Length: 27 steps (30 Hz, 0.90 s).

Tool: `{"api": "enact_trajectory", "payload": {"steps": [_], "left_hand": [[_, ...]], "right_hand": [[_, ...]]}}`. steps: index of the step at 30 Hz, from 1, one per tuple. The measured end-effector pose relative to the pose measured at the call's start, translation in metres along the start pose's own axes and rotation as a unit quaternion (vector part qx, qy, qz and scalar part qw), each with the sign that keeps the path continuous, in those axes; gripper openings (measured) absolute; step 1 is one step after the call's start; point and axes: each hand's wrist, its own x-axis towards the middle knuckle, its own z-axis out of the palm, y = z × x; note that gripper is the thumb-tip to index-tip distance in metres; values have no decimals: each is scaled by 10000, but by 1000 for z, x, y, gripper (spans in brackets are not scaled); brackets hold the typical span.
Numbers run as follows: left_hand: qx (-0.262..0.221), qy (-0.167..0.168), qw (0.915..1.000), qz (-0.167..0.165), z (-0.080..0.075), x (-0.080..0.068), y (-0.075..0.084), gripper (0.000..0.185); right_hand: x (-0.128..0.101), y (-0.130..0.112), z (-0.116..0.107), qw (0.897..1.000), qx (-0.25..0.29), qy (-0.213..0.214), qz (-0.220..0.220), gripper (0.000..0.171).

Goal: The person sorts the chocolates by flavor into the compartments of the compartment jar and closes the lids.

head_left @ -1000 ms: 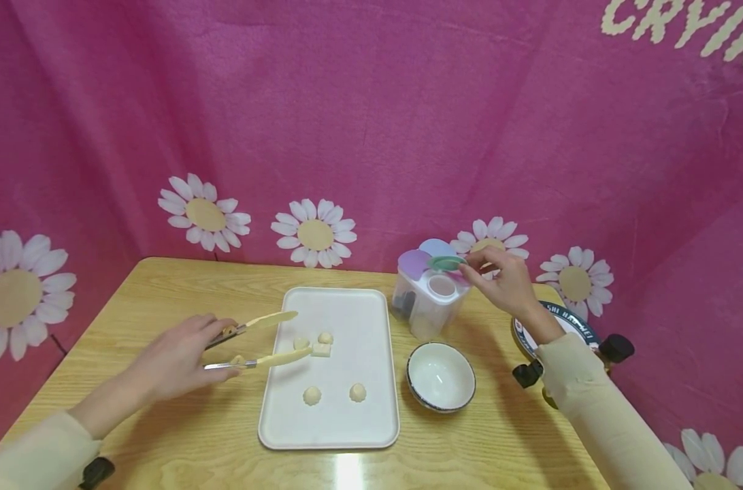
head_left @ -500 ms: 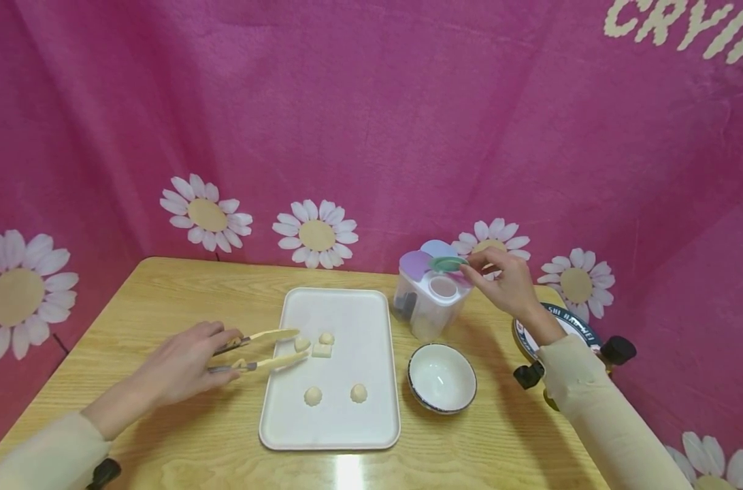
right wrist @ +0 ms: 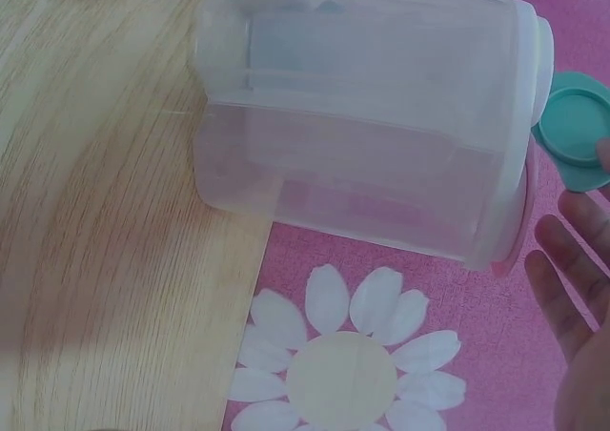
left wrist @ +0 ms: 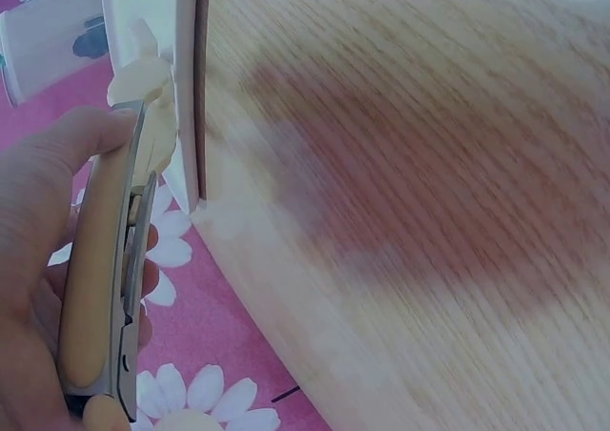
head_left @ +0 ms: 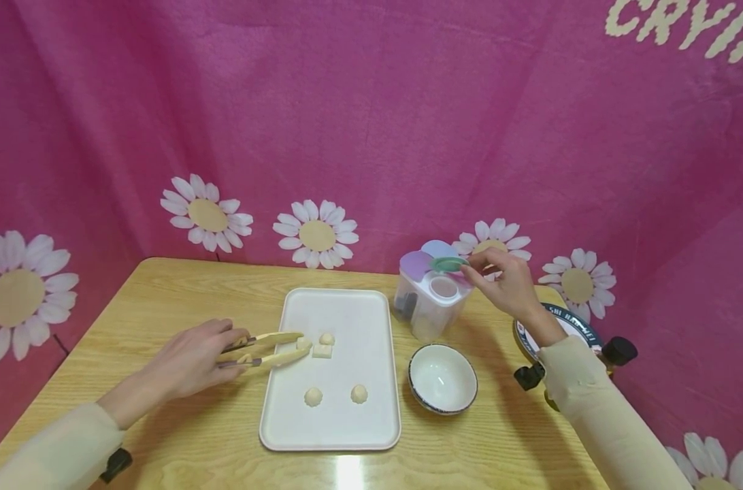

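My left hand grips a pair of tongs with pale yellow tips. Over the left part of the white tray, the tips lie close about a small cream-coloured piece; whether both touch it I cannot tell. Beside it are a pale square block and a small dome-shaped piece. At the back right, my right hand pinches the raised green flap lid of a clear container. The round opening under that lid shows.
A white bowl with a dark rim stands right of the tray, in front of the container. Two dome-shaped pieces, one left and one right, sit nearer the tray's front. A blue-rimmed plate lies partly behind my right forearm.
My left hand has moved right, bringing the tongs farther over the tray. Their tips have drawn closer together about the cream-coloured piece. My right hand stays at the green lid.
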Motion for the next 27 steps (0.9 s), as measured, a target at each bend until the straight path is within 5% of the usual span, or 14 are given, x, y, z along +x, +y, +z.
{"api": "enact_trajectory", "payload": {"steps": [15, 27], "left_hand": [[-284, 323, 9989, -192, -7, 7, 2, 43], [-472, 646, 9968, -31, -16, 46, 31, 46]], "right_hand": [[1, 4, 2, 9999, 14, 105, -21, 16], [1, 3, 1, 10000, 18, 77, 45, 16]]}}
